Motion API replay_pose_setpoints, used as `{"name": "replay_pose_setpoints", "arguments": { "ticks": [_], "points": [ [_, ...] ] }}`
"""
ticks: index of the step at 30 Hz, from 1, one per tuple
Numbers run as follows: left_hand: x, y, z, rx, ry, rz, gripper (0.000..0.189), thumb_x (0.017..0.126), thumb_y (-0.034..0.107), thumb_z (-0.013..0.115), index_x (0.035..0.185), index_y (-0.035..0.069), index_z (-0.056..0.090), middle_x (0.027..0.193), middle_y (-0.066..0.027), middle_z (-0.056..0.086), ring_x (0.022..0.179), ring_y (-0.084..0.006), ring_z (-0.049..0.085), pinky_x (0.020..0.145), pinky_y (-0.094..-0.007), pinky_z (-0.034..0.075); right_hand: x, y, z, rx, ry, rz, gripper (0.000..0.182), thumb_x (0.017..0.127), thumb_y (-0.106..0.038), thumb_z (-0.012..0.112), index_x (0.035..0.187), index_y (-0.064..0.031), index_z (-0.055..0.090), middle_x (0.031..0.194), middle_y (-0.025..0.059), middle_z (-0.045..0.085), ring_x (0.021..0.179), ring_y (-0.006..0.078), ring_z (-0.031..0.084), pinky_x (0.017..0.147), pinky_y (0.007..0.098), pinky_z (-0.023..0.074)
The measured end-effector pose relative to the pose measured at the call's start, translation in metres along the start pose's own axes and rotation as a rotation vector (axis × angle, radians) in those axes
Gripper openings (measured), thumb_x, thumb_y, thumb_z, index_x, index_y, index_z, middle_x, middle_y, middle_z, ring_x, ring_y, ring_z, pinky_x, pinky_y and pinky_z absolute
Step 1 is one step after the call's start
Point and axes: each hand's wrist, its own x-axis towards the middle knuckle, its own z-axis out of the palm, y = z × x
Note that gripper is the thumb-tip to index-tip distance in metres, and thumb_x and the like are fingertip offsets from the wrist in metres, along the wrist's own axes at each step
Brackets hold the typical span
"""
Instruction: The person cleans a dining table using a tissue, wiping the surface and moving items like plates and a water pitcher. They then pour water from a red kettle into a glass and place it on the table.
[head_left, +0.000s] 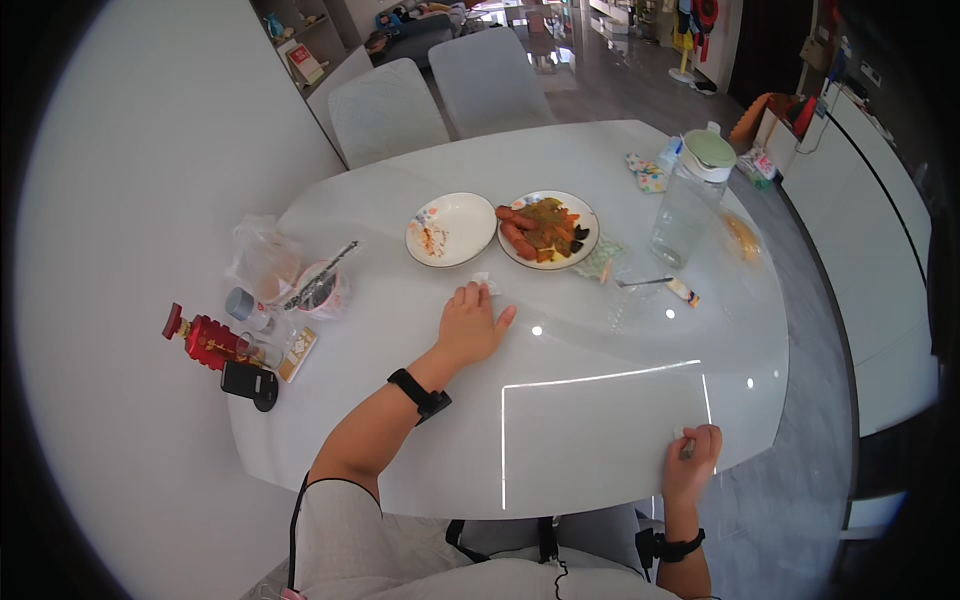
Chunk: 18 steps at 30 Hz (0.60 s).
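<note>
My left hand (472, 328) reaches over the middle of the table, palm down. Its fingertips touch a crumpled white tissue (486, 282), and the thumb is spread to the side. Whether the fingers grip the tissue is hidden. Just beyond lie an oval white plate (461, 232) with reddish food residue and a second plate (592, 238) bearing sausages (517, 240) and cooked vegetables (551, 219). Near the right front edge, my right hand (691, 459) is curled around a small crumpled wad (679, 433), whitish and probably tissue. Most of that wad is covered by the fingers.
A glass pitcher (686, 210) with a green lid stands at right, near a plastic wrapper (634, 300) and a green patterned sheet (600, 259). At left are a red bottle (214, 341), a black device on a stand (247, 381), a bowl (322, 292) and a plastic bag (262, 255).
</note>
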Motion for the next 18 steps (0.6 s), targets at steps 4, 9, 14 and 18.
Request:
{"name": "replay_pose_setpoints", "arguments": {
  "ticks": [4,9,14,18],
  "points": [
    [-0.005,0.072,0.003,-0.077,0.078,0.218,0.059,0.093,0.041,0.049,0.125,-0.007,0.050,0.119,-0.0190,0.048,0.107,-0.0318,0.048,0.092,-0.0391,0.042,0.002,0.001,0.000,0.007,0.013,-0.023,0.018,0.069,0.011,0.056,0.084,0.0007,0.054,0.091,0.0154,0.051,0.086,0.0333,0.052,0.075,0.0408,0.0446],
    [-0.034,0.143,-0.012,-0.262,-0.036,0.460,0.058,0.092,0.041,0.051,0.126,-0.006,0.048,0.123,-0.0202,0.048,0.111,-0.0329,0.048,0.093,-0.0408,0.043,0.007,-0.002,-0.002,0.033,0.012,-0.020,0.016,0.070,0.010,0.058,0.083,0.0011,0.055,0.091,0.0153,0.052,0.085,0.0329,0.053,0.075,0.0402,0.0451],
    [-0.098,0.105,-0.043,-0.244,-0.099,0.320,0.054,0.089,0.035,0.057,0.126,-0.004,0.050,0.121,-0.0179,0.051,0.111,-0.0337,0.051,0.095,-0.0406,0.043,0.004,0.005,0.001,0.070,0.034,-0.056,0.017,0.070,0.010,0.057,0.084,0.0015,0.055,0.091,0.0156,0.053,0.085,0.0329,0.054,0.074,0.0403,0.0454],
    [-0.169,0.027,-0.064,-0.060,-0.073,-0.118,0.048,0.090,0.033,0.055,0.122,-0.003,0.054,0.122,-0.0188,0.051,0.109,-0.0340,0.053,0.092,-0.0416,0.045,0.001,0.010,-0.002,0.037,0.001,-0.030,0.016,0.072,0.011,0.056,0.085,0.0015,0.055,0.091,0.0141,0.052,0.084,0.0319,0.053,0.073,0.0399,0.0454]
  ]
}}
